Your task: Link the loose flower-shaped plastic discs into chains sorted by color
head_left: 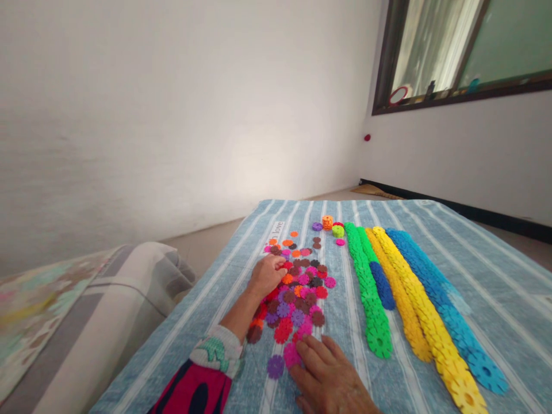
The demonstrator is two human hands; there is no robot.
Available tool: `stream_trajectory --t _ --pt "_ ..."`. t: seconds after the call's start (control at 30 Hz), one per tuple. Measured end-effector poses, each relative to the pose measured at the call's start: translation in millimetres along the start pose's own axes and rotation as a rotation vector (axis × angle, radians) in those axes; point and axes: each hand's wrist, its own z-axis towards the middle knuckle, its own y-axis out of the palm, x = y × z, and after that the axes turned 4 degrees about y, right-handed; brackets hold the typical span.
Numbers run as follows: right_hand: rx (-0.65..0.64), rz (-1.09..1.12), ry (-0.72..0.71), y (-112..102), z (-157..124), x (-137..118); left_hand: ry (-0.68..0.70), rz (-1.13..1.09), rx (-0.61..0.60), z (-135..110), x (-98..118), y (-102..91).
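Observation:
Loose notched plastic discs [297, 317] in purple, red, magenta, brown, orange and black lie scattered on the striped cloth. My left hand [266, 276] reaches into the far part of this pile, its fingers curled together; what they pinch, if anything, is hidden. Close to me, my right hand [330, 374] has its thumb and fingers at the edge of a magenta disc [292, 355] and appears to hold it. A single purple disc [275, 367] lies just left of that one.
To the right lie long overlapping rows of green discs [371, 299], yellow discs [425, 310] and blue discs [452, 310], with a short dark-blue row [382, 286]. Small stacks, including an orange stack [327, 222], stand at the far side. A fabric-covered surface [129, 293] is at left.

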Motion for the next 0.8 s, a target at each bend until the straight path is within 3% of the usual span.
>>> stream_trajectory --t 0.1,0.33,0.6,0.8 --pt "-0.091 -0.022 -0.039 -4 2 1 0.013 0.017 0.001 0 0 0.0" --pt "-0.104 -0.045 -0.045 -5 3 2 0.027 0.094 0.008 3 4 -2.6" --pt "0.015 -0.006 0.011 5 -1 0 0.129 0.228 -0.138 9 15 -2.5" --pt "-0.103 -0.029 -0.028 -5 3 0 0.031 -0.023 -0.069 13 8 -0.6"
